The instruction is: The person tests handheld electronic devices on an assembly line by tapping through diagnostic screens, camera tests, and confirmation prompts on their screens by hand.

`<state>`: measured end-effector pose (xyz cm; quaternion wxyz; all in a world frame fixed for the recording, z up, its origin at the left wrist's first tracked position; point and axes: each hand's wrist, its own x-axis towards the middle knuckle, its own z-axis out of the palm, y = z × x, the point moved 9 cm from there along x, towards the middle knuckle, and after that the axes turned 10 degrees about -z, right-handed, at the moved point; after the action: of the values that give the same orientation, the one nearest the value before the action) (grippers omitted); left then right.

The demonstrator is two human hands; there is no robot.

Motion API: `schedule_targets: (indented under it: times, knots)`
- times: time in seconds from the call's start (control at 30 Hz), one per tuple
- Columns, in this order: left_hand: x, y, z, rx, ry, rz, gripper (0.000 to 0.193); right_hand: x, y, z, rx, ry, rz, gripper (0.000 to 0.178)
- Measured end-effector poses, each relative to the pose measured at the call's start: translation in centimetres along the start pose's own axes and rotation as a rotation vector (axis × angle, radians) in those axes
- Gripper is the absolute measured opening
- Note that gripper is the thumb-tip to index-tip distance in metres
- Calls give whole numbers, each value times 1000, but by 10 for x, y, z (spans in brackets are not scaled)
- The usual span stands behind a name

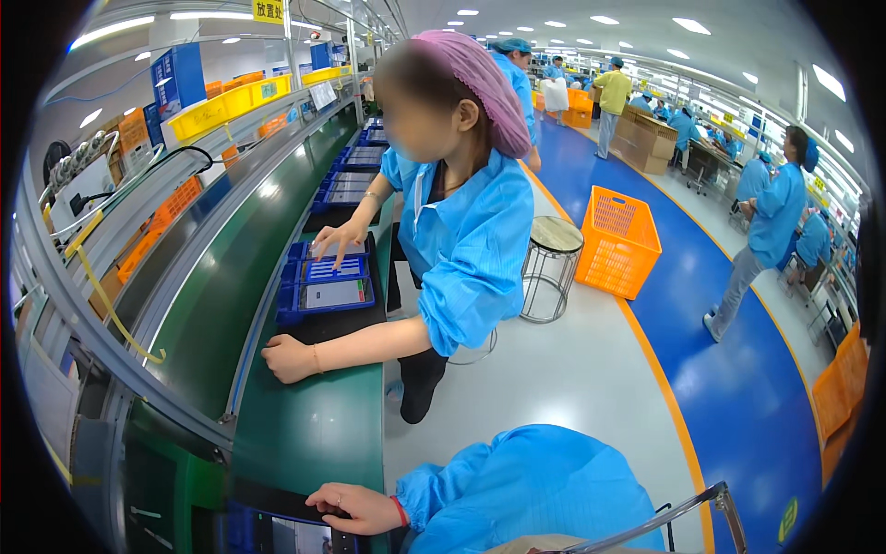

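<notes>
Blue tray [247, 528] at lower left on the green desk [277, 434], cut off by the frame edge, pale panel [300, 535] inside. Second blue tray [325, 279] farther up. Wearer's right hand [358, 509] palm down at the first tray's upper right, fingers loosely bent, no grip visible. Then co-worker [475, 240], orange crate [616, 245] beyond. Left hand out of frame, can't tell its state

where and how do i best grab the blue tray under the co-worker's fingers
Take the blue tray by its outer side walls, near half, one hand each side, probably coming from above. It lies flat, a co-worker's hand is over the far half, and their other hand rests just nearer the camera, which likely crowds a low approach from the near end.
</notes>
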<state>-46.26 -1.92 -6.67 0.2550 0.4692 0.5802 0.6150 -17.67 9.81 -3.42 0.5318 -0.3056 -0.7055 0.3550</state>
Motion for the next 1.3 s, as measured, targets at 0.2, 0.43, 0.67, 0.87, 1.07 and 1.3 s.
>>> schedule_targets:
  times: [0.2, 0.43, 0.67, 0.87, 1.07, 1.3]
  knots:
    - [-4, -5, -2, -3, 17, -8, 72, 0, 0, 0, -6, -3, -12, 31]
    - [-1, -9, -3, 0, 20, -13, 72, 0, -4, -1, -25, 17, -44, 31]
    - [1, -15, 0, 0, 8, -24, 71, 1, -1, 0, -25, -8, -13, 32]
    - [2, -18, 2, -6, 16, -33, 71, 0, 2, 1, 9, 9, 2, 32]
    - [-2, -17, -4, -1, 50, -42, 70, -2, 5, 0, 16, 13, 0, 33]
    - [-15, -12, -30, 28, 155, -45, 69, -2, 3, -2, 36, 49, 16, 33]
